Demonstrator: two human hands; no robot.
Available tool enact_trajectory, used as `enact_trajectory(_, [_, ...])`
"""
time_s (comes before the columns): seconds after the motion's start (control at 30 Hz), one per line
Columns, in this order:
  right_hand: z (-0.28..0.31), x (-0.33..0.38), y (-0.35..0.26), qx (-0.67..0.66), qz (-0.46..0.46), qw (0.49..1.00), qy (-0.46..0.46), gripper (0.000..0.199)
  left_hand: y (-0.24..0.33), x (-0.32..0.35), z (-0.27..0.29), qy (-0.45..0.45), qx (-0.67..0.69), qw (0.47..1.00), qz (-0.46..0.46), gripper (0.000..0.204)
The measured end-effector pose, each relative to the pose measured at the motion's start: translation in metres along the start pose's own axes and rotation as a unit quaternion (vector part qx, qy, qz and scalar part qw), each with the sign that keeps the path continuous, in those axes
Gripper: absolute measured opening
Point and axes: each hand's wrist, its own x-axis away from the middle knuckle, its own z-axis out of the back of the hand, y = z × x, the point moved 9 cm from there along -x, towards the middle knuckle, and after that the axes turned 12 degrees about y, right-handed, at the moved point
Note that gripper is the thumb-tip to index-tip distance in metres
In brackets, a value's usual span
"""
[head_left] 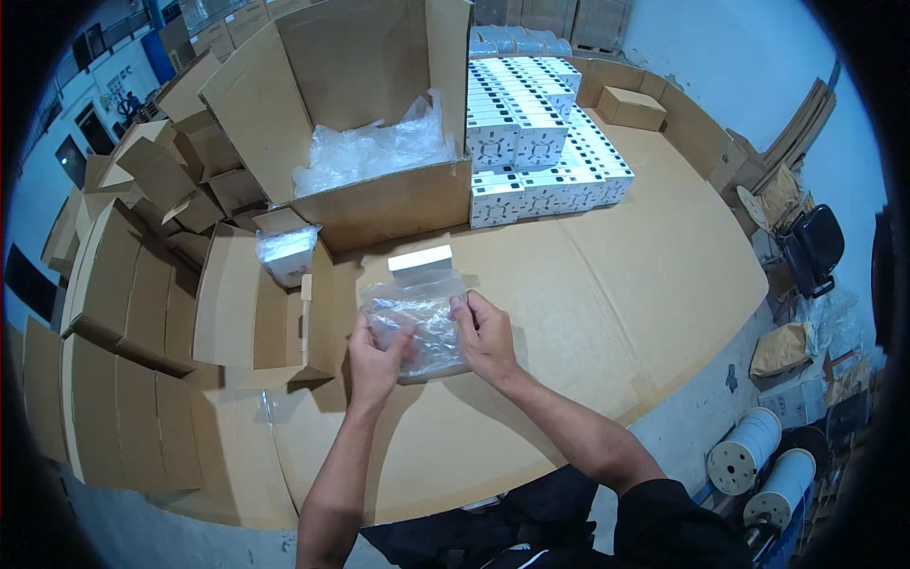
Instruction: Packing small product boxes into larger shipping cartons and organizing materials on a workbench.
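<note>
Between my two hands is a clear plastic bag (422, 322), crinkled and shiny, held just above the cardboard-covered table. My left hand (377, 358) grips its left side, with the thumb laid across the plastic. At the upper right edge, my right hand (485, 337) pinches the bag between thumb and fingers. Just beyond the bag lies a small white box (420, 260), partly covered by the plastic. To the left stands an opened brown carton (284, 327); a white box in clear wrap (287, 248) sits in its far end.
A large open carton (379, 204) full of clear plastic bags (379, 147) stands at the back. Stacked white patterned boxes (540, 180) are right of it. Several folded-open cartons (123, 284) line the left side. A small closed carton (631, 108) rests at the far right.
</note>
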Motion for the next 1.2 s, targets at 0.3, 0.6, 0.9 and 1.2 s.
enact_trajectory(0.3, [0.023, -0.035, 0.022, -0.25, -0.159, 0.955, 0.032, 0.017, 0.022, 0.008, -0.016, -0.076, -0.096, 0.99, -0.063, 0.037])
enact_trajectory(0.6, [0.015, -0.012, -0.102, 0.125, 0.384, 0.914, 0.018, 0.026, 0.021, 0.006, -0.011, -0.059, -0.131, 0.982, -0.126, 0.037])
enact_trajectory(0.9, [-0.006, -0.012, -0.102, 0.129, 0.416, 0.897, -0.074, 0.018, 0.018, 0.0, -0.007, -0.033, -0.197, 0.974, -0.105, 0.042])
enact_trajectory(1.2, [-0.028, -0.014, -0.098, 0.154, 0.377, 0.889, -0.208, 0.015, 0.019, -0.003, -0.005, -0.032, -0.203, 0.969, -0.139, 0.055])
